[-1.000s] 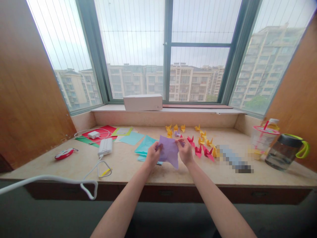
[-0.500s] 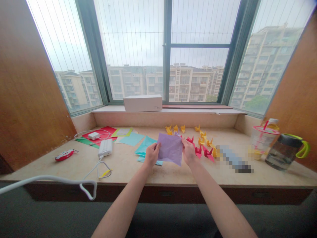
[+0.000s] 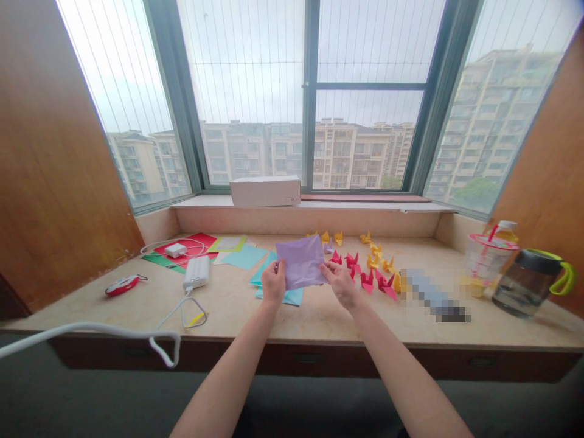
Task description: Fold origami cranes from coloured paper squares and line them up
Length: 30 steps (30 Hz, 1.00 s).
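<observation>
A square sheet of purple paper [image 3: 301,260] is held up over the stone window ledge [image 3: 319,313]. My left hand [image 3: 273,283] pinches its lower left corner. My right hand [image 3: 340,283] pinches its lower right edge. Under the sheet lie teal paper sheets [image 3: 292,297]. Just to the right stand several folded paper cranes, red ones [image 3: 365,278] nearest my right hand and yellow ones [image 3: 376,254] behind them.
A white power bank [image 3: 196,271] with a cable, a white charger [image 3: 174,249] on red and green sheets [image 3: 191,241], and a red object [image 3: 120,285] lie at left. A white box [image 3: 265,190] sits on the sill. A plastic cup [image 3: 485,260] and a jug [image 3: 524,282] stand right.
The purple sheet has been turned from hanging low between my hands to standing upright above them. Both hands shifted slightly down and toward me.
</observation>
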Motion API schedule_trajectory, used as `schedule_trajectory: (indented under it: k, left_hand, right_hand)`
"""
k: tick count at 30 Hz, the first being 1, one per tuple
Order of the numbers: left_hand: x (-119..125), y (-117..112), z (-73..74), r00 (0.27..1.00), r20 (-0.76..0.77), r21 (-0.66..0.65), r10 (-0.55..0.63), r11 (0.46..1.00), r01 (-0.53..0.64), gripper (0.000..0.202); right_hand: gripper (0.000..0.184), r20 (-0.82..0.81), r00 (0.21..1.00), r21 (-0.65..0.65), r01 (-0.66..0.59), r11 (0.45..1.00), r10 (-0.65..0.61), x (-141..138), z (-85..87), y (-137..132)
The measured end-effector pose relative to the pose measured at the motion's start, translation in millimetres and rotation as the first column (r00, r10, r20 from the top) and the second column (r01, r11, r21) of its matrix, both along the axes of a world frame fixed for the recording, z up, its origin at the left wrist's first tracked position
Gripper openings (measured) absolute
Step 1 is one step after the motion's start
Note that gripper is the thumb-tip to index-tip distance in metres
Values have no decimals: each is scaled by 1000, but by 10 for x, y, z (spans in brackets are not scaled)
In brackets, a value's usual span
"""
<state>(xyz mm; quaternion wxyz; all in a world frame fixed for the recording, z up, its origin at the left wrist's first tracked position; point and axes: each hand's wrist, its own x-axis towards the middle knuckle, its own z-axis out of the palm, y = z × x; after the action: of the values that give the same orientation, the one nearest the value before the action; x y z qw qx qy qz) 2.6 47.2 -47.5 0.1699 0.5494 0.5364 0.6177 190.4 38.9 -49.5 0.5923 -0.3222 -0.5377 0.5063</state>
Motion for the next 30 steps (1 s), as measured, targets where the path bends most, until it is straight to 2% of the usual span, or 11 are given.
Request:
schedule_trajectory:
  k: [5,10,13,16,19,22,27,30]
  left_hand:
    - [-40,84,-56,997,-56,-62,43,997,-47,44]
    - [-349,199,48,968,-237,-88,81,991,-104,36]
    - [-595,242,112,912,-409,-103,26,992,-74,29]
    - [-738,239,79,833,-549,-186,-75,982,-34,14]
    - [-739,206,3,761,-634,-233,-142,972,-13,14]
    - [-681,182,-8,724,-677,-213,-136,977,-15,24]
    - [-610,195,73,711,-701,-98,-52,995,-24,37]
    - [-538,213,11,666,-735,-106,-123,992,67,34]
  right_hand:
    - [38,6,1000,5,-7,1000,7,-21,-45,56]
    - [43,14,998,-5,57,998,-57,12,-102,95]
    - [51,24,992,-13,123,992,-123,32,-118,116]
    - [58,61,985,-12,163,987,-162,15,-116,117]
    - [53,150,973,-3,176,984,-173,-57,-119,91]
    - [44,287,939,20,192,981,-189,-186,-142,61]
    - [27,522,812,102,244,964,-261,-418,-153,94]
    - [18,610,738,149,252,956,-289,-483,-130,138]
